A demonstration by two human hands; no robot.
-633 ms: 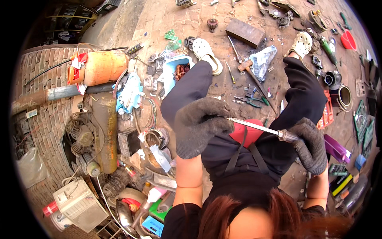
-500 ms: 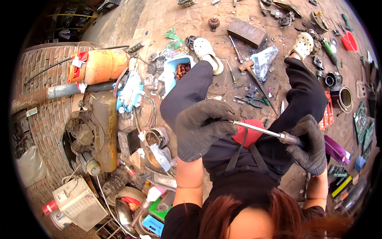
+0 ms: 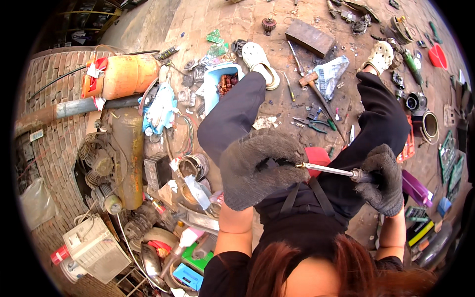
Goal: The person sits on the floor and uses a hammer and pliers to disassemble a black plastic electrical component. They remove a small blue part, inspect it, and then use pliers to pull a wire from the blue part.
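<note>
In dark knitted work gloves, both my hands are raised over my lap. My right hand (image 3: 383,180) grips the dark handle of a screwdriver (image 3: 330,170), its bright shaft pointing left. My left hand (image 3: 262,166) is closed, thumb and fingers pinched near the shaft's far end. Between them a dark thing shows in part, too hidden to name. A small brass-coloured piece (image 3: 300,165) sticks out at those fingertips and meets the screwdriver's tip. Behind the shaft is a red seat (image 3: 316,157) between my thighs.
On the floor ahead lie a hammer (image 3: 316,94), green-handled pliers (image 3: 312,126) and a metal block (image 3: 310,38). A blue basin (image 3: 212,89) holds copper-coloured coils. Leftward are an orange gas cylinder (image 3: 126,76) and an open can (image 3: 193,166); rightward, a purple object (image 3: 417,188).
My left hand has shifted right, toward the screwdriver's handle, and less of the shaft shows. My right hand stays on the handle, nearly in place.
</note>
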